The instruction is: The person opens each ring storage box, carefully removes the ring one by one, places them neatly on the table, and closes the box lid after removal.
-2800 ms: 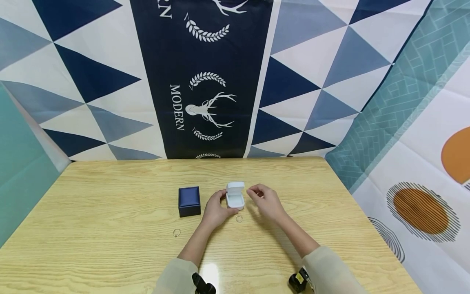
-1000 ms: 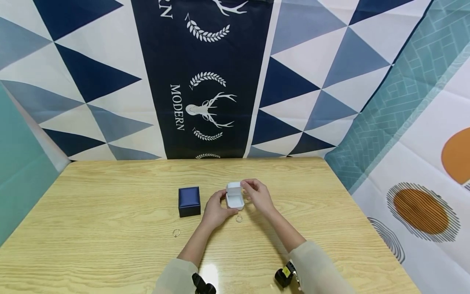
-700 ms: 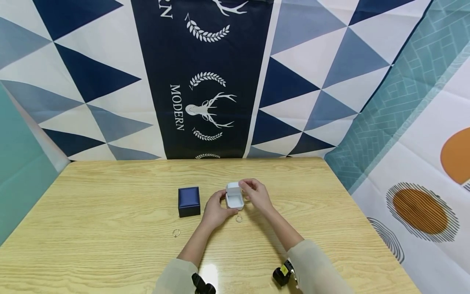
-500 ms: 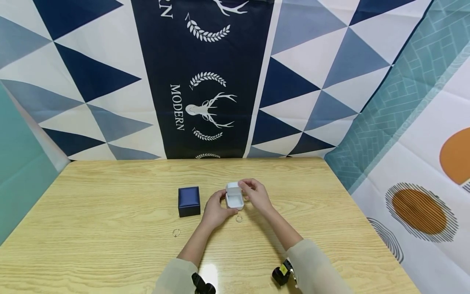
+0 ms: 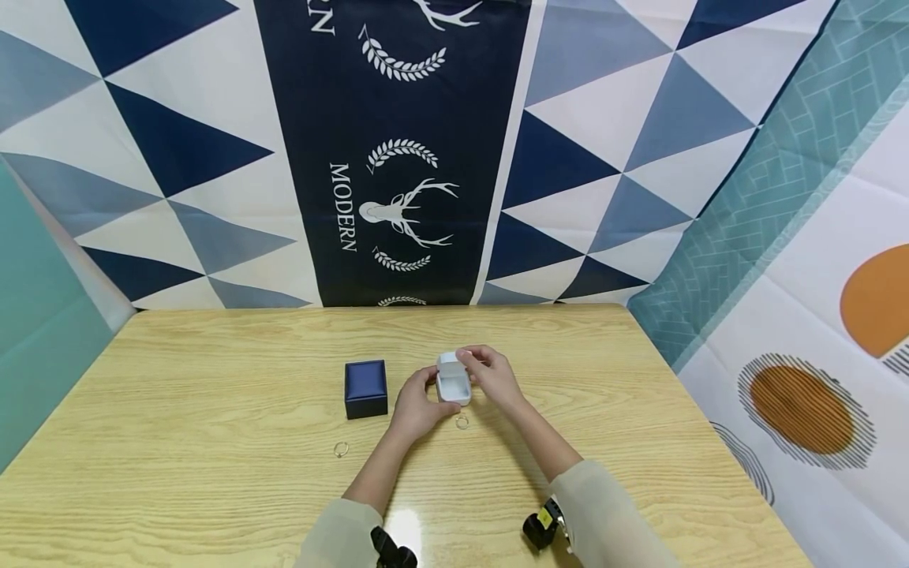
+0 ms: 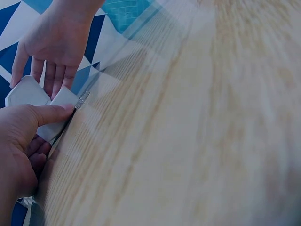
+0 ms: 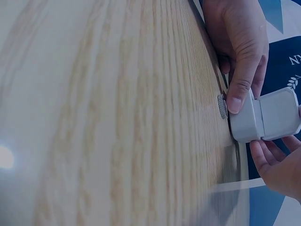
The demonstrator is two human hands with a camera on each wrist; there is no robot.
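A small white ring box [image 5: 454,389] stands on the table with its lid up. My left hand [image 5: 419,404] grips its base from the left, thumb at the front, as the thumb over the base [image 7: 245,123] in the right wrist view shows. My right hand [image 5: 497,383] pinches the right edge of the raised lid [image 6: 27,92], thumb on the inner side and the other fingers behind it. Close in front of the box lies a ring [image 7: 222,106] with a sparkling band.
To the left of the hands sits a closed dark blue box [image 5: 366,382]. A second ring [image 5: 339,454] lies nearer me on the wooden table [image 5: 213,442]. Patterned cloth [image 5: 398,158] hangs behind the table's far edge.
My right hand has moved left from beside the box onto its lid, and the thumb has slid a little further across it. The left hand and both rings have stayed put.
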